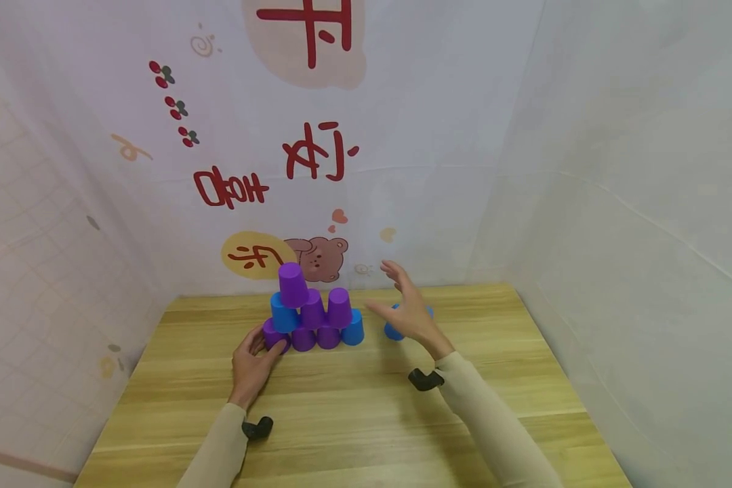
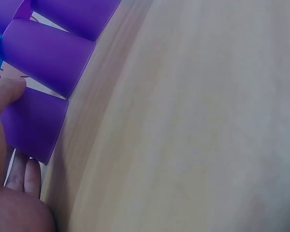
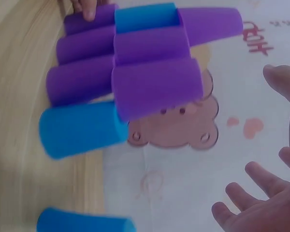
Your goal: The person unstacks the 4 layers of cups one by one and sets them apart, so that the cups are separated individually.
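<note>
Head view, wall cloth [image 1: 451,135]: it meets the table's back edge, just behind the cups.
Table [image 1: 341,420]: I see bare wood running from the stack toward both sleeves [image 1: 216,434], and a narrower gap right of the stack.
Stack [image 1: 312,310]: 8 cups, mouth down, in 3 tiers: 4, then 3, then 1 purple at upper left; their insides are hidden from me.
Right hand [image 1: 409,312]: released, fingers spread, raised beside the stack.
Left hand [image 1: 250,366]: grasping the bottom-left purple cup [image 1: 274,333], at the stack's end.
Loose blue cup [image 1: 394,331]: right of the stack, partly covered by the right hand, cropped in the right wrist view.
Blue patch [image 1: 430,312]: mostly behind that hand; I cannot make it out.
</note>
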Demonstrator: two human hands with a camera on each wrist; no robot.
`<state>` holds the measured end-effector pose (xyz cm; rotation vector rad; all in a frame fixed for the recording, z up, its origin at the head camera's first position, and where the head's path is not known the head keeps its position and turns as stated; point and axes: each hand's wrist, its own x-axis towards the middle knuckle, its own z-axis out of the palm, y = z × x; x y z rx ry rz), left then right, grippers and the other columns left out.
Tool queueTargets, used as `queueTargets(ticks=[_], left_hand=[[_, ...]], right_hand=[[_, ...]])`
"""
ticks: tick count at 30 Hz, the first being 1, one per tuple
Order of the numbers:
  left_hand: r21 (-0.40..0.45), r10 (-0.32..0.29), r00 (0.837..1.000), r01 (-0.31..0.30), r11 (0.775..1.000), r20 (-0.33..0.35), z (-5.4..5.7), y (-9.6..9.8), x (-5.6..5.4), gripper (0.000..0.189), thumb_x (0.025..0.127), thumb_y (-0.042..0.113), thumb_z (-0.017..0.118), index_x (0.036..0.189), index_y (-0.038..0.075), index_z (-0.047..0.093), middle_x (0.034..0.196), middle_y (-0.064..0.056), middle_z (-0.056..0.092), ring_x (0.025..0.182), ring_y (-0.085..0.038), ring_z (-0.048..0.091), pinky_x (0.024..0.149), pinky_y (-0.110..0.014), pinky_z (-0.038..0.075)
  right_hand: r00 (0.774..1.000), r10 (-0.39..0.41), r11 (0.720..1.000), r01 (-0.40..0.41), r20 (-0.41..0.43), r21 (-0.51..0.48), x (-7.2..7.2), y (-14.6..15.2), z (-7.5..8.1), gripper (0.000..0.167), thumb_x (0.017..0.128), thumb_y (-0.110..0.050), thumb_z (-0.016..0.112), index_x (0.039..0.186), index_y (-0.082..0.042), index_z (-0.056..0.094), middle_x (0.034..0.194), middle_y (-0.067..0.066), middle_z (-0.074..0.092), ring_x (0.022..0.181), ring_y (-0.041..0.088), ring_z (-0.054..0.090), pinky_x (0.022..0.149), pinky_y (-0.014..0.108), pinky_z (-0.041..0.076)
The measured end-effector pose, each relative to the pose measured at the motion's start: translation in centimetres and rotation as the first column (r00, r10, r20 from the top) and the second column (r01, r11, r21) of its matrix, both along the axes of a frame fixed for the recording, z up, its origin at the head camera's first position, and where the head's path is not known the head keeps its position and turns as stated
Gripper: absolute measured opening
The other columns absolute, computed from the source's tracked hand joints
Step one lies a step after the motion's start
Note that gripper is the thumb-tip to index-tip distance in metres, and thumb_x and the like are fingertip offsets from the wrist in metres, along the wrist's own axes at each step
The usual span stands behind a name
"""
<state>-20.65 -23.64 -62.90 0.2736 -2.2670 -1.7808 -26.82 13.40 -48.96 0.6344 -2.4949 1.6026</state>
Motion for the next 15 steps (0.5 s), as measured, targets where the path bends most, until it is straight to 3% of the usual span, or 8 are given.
queueTargets(ticks=[8,15], left_hand=[[-0.001,-0.002,1.0,0.002,1.0,-0.003,-0.2,0.0,0.0,0.068,0.099,0.022,0.092,0.159,0.013,0.063,0.16,-0.014,0.068,0.124,0.014,0.059,0.108,-0.003,0.051],[-0.009,0.004,1.0,-0.004,1.0,-0.013,-0.3,-0.1,-0.1,0.068,0.098,0.018,0.091,0.159,0.011,0.063,0.159,-0.016,0.069,0.123,0.014,0.06,0.109,-0.002,0.051]], right_hand=[[0.998,0.054,0.998,-0.054,0.016,-0.019,0.0,-3.6,1.2,0.089,0.099,-0.035,0.088,0.172,-0.038,0.038,0.178,-0.005,0.048,0.169,0.028,0.042,0.141,0.059,0.036],[0.995,0.098,0.995,-0.098,0.003,-0.024,-0.1,-6.3,1.8,0.089,0.099,-0.037,0.088,0.173,-0.034,0.038,0.178,-0.002,0.048,0.168,0.026,0.043,0.141,0.059,0.038]])
